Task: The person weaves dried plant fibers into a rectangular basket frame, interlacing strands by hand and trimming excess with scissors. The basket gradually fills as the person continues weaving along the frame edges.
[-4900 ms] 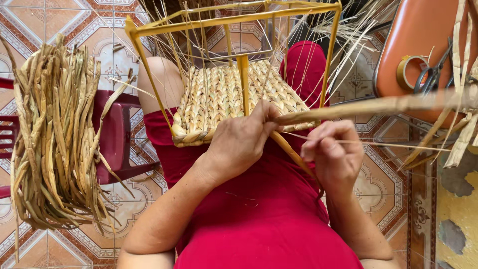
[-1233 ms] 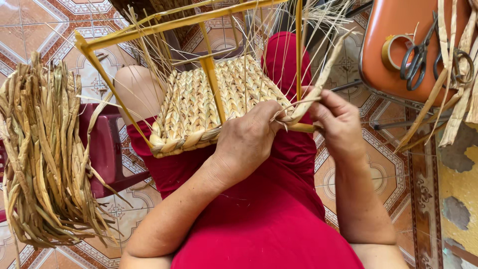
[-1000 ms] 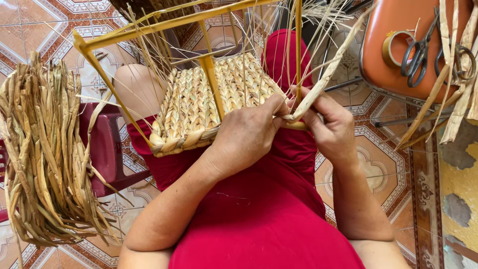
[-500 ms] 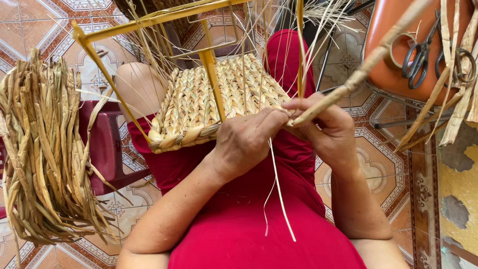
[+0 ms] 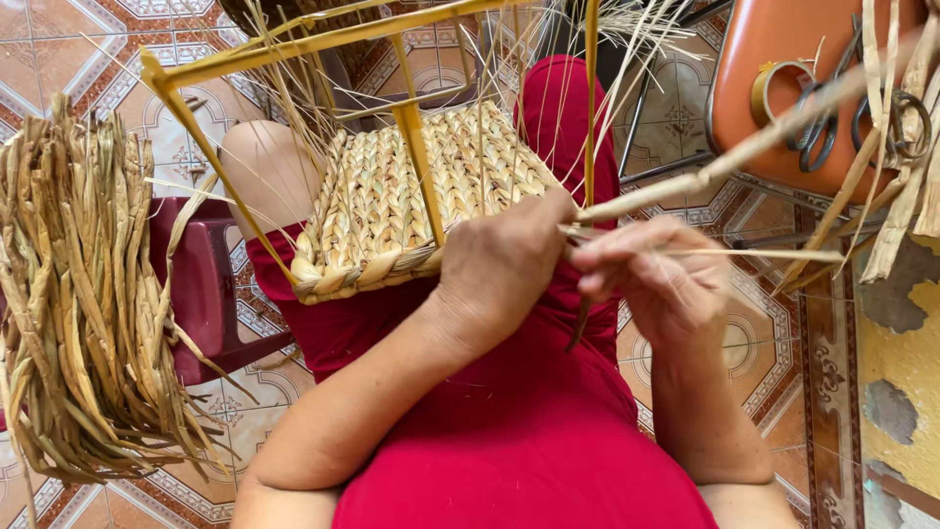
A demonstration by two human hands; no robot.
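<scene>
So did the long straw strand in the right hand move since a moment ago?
Yes. The twisted straw strand, pinched by the right hand, has swung lower: it pointed steeply up toward the scissors on the orange chair, and now crosses beneath them.

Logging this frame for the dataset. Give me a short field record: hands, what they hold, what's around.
left hand: pressed on the near edge of the woven panel, fingers closed on a straw strand
right hand: pinching a thin fibre beside the left hand
frame: yellow metal frame holding the panel, resting on the lap
left side: bundle of dried straw over a dark red stool
upper right: orange chair with scissors
floor: patterned tiles
</scene>
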